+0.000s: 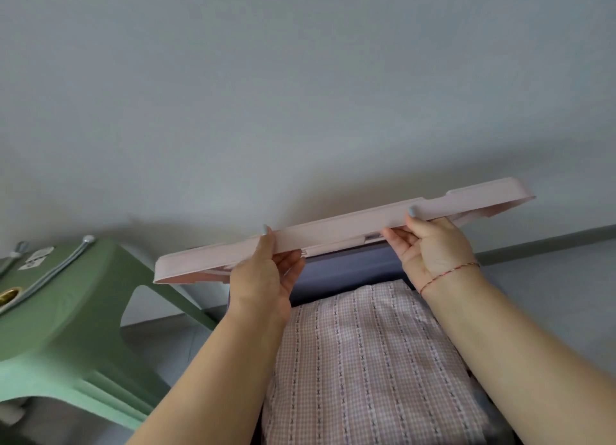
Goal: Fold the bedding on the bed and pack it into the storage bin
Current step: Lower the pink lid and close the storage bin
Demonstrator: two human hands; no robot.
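Observation:
A flat pale-pink lid (346, 228) hangs in the air, tilted up to the right, above the storage bin. My left hand (266, 274) grips its near edge left of centre, thumb on top and fingers underneath. My right hand (430, 244) grips the same edge further right in the same way. Below the lid lies the folded pink checked bedding (363, 364), filling the bin. Only the bin's blue-grey far wall (350, 268) shows behind the bedding; its other sides are hidden by my arms.
A green plastic stool (76, 311) stands at the left, with a grey cord and small items on its top. A plain grey wall (300, 94) fills the upper view. Grey floor (546, 274) shows at the right and under the stool.

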